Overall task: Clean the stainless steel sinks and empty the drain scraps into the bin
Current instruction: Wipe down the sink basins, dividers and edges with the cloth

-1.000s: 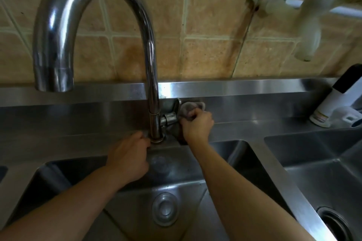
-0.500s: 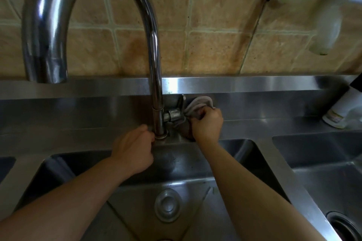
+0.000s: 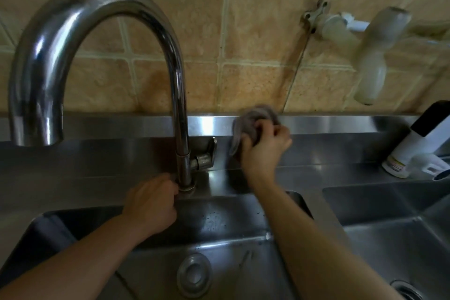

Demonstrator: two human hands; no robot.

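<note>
Tiled wall backs your steel sinks (image 3: 219, 231). Left of the faucet (image 3: 181, 129) base, your left hand (image 3: 152, 204) clenches its grip there, likely to brace. Right of the faucet, your right hand (image 3: 264, 151) grasps a scouring pad (image 3: 253, 122) against the backsplash ledge (image 3: 341, 123).

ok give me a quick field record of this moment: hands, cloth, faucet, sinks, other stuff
left hand: left hand rests at the base of the curved chrome faucet
right hand: right hand grips a bunched grey cloth, blurred
cloth contact: against the stainless steel backsplash ledge, right of the faucet handle
middle sink: middle steel basin, round drain cover in place
right sink: right steel basin, drain at the frame edge
other: white bottle with black cap on the deck, white wall tap
bin: not in view
</note>
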